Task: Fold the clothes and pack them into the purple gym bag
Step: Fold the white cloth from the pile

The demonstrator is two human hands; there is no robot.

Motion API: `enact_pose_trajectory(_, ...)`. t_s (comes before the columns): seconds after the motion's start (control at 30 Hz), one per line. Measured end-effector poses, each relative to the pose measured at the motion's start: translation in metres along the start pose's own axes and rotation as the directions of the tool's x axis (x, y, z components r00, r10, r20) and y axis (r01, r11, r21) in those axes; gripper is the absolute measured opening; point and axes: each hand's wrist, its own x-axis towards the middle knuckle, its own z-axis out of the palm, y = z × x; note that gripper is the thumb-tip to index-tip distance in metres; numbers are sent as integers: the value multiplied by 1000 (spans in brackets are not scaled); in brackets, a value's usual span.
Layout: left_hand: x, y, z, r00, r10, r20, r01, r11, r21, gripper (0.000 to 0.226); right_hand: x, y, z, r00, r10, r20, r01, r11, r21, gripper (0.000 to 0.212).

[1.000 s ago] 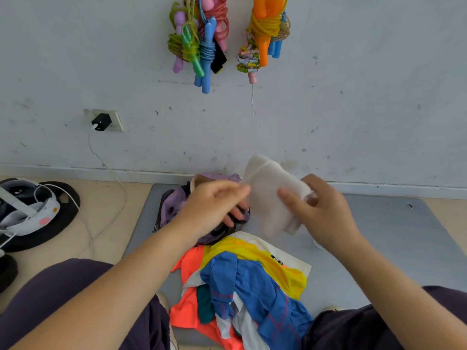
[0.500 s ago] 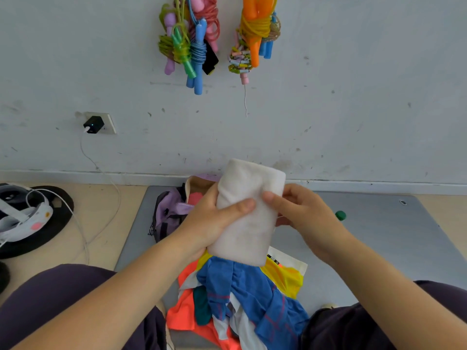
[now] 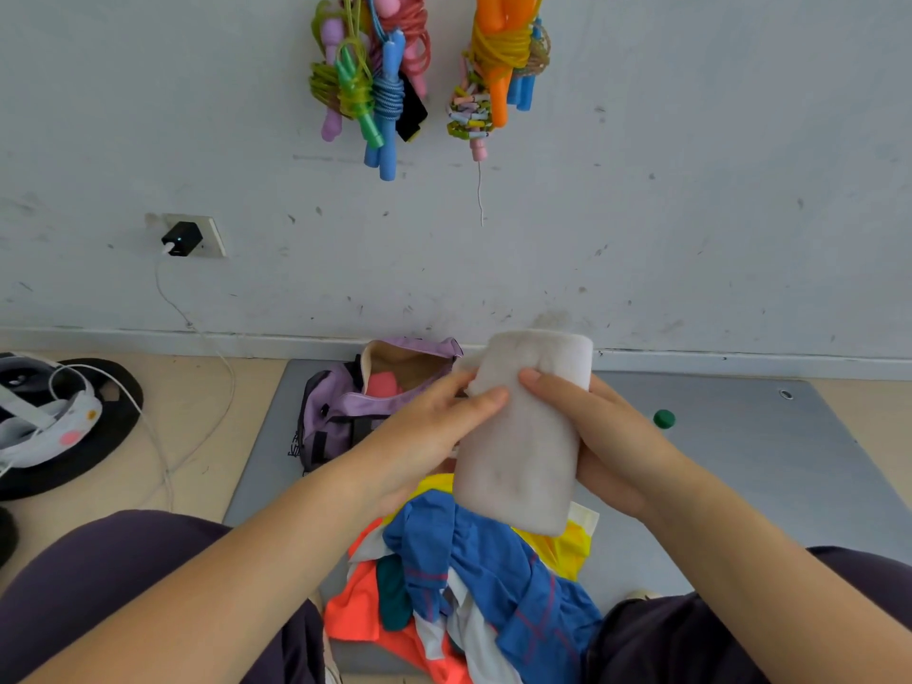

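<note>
**White cloth held up over the clothes pile**

Person seated on the floor, legs apart, grey mat (image 3: 740, 466) between them, running back to the wall.

Both hands hold a folded white cloth (image 3: 523, 436) in the air, its long side roughly upright, above the mat's middle. Left hand (image 3: 429, 436) grips its left edge: thumb pressed on the front face, the other fingers curled behind, out of sight. Right hand (image 3: 607, 446) grips the right edge the same way, thumb on the front near the top, fingers wrapped round the back.

Purple gym bag (image 3: 345, 412) sits at the mat's far left corner, against the wall, top open, pale lining showing, something pink (image 3: 382, 385) inside. The cloth is just right of the bag's mouth, not in it.

Clothes pile (image 3: 469, 575) lies on the mat's near edge, below the cloth: blue, orange, yellow, white and teal pieces, unfolded.

Small green cap (image 3: 664, 418) on the mat, right of the hands. Jump ropes (image 3: 380, 86) hang on the wall. Charger (image 3: 181, 237) plugged in at left, cable trailing down to the floor.
</note>
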Motion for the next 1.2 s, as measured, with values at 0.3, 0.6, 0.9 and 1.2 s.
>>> enact_pose_trajectory(0.3, 2, -5, -1, 1000, -20, 23, 27, 949, -315, 44, 3, 9, 9, 1000, -3, 31, 3, 999, 32, 40)
enact_pose_trajectory(0.6, 2, -2, -3, 998, 38, -43, -44, 985, -169, 46, 7, 16, 15, 867, -455, -204, 219, 715, -664, 25)
enact_pose_trajectory(0.9, 7, 8, -11, 958, 121, -258, -180, 959, -219, 19, 16, 11, 12, 999, 10, -40, -22, 951, -309, 70)
enact_pose_trajectory(1.2, 65, 37, -94, 952, -66, -298, 57, 998, -39, 42, 102, -5, 18, 996, 91, -12, -89, 933, -349, 41)
